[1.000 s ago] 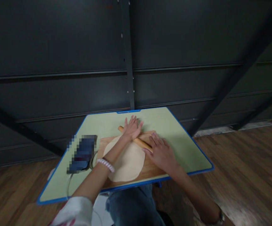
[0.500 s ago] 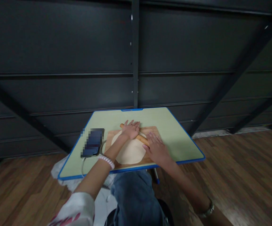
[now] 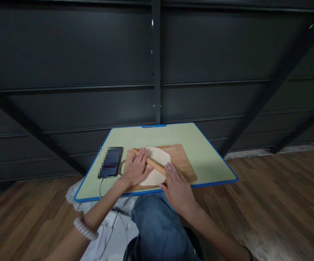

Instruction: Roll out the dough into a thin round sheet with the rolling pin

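Note:
A wooden rolling pin (image 3: pixel 156 165) lies slantwise across a flat, rounded sheet of pale dough (image 3: pixel 159 156). Under the dough is a wooden board (image 3: pixel 182 161). My left hand (image 3: pixel 137 168) rests on the pin's far left end, fingers stretched forward and thumb apart. On the near right end lies my right hand (image 3: pixel 178 186), palm down with its fingers extended. Dough shows on both sides of the pin, and both of its ends are partly covered by my hands.
The board sits on a pale green table (image 3: pixel 211 163) with a blue rim. A dark phone (image 3: pixel 111 162), partly pixelated, lies at the left with a cable. Behind stands a dark panelled wall (image 3: pixel 91 54). My knee is below the near edge.
Both hands and the rolling pin have come nearer to me over the dough. More dough shows beyond the pin, and my left hand has shifted left.

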Action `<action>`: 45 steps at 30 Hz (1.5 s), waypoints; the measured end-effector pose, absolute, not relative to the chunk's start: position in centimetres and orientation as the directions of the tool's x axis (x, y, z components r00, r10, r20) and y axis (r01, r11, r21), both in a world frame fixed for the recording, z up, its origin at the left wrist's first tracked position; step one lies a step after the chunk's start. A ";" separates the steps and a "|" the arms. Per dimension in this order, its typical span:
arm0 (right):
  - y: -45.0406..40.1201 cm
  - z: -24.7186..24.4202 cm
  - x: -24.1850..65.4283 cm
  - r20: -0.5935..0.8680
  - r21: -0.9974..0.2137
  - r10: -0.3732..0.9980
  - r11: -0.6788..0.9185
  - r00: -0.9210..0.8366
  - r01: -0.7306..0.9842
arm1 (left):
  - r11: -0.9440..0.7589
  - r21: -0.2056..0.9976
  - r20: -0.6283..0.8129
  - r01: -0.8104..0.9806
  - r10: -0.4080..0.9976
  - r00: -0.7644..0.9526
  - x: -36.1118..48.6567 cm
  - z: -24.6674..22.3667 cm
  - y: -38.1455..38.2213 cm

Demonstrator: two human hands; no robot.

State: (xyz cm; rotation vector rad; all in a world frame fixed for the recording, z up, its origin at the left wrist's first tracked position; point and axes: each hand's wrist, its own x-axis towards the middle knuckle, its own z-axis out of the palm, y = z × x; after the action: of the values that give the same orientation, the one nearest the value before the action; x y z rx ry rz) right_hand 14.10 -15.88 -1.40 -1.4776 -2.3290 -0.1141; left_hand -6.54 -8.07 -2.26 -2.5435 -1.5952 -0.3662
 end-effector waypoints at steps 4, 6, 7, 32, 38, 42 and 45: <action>-15.3 -1.6 14.1 0.354 -0.093 0.862 0.418 -0.362 0.904 | -0.430 0.036 0.202 0.902 0.887 0.415 -5.2 -1.7 -7.4; -14.4 -1.4 14.2 0.334 -0.072 0.871 0.404 -0.360 0.912 | -0.412 0.056 0.163 0.909 0.902 0.399 -4.2 -1.1 -6.5; -13.9 -1.3 14.4 0.322 -0.064 0.874 0.403 -0.363 0.913 | -0.402 0.066 0.147 0.913 0.909 0.389 -3.7 -0.8 -5.9; -6.7 -0.6 19.5 0.214 -0.203 0.879 0.466 -0.426 0.861 | -0.487 0.188 -0.092 0.853 0.856 0.509 3.6 1.2 3.8; -8.1 -0.3 18.2 0.267 -0.151 0.834 0.531 -0.483 0.834 | -0.488 0.098 0.014 0.868 0.872 0.489 1.4 0.7 1.2; -9.7 -0.1 16.8 0.272 -0.130 0.826 0.539 -0.493 0.832 | -0.486 0.064 0.043 0.872 0.874 0.484 -0.6 0.2 -1.0; -11.1 -0.5 15.9 0.298 -0.089 0.803 0.561 -0.516 0.823 | -0.484 0.061 0.084 0.873 0.874 0.479 -2.1 -0.1 -3.0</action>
State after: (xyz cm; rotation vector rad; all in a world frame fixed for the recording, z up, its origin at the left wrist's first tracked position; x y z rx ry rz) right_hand 15.93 -11.06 -0.51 -1.3394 -2.4933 -0.0903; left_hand -2.06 -3.01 -0.06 -2.7099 -1.6010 -0.1633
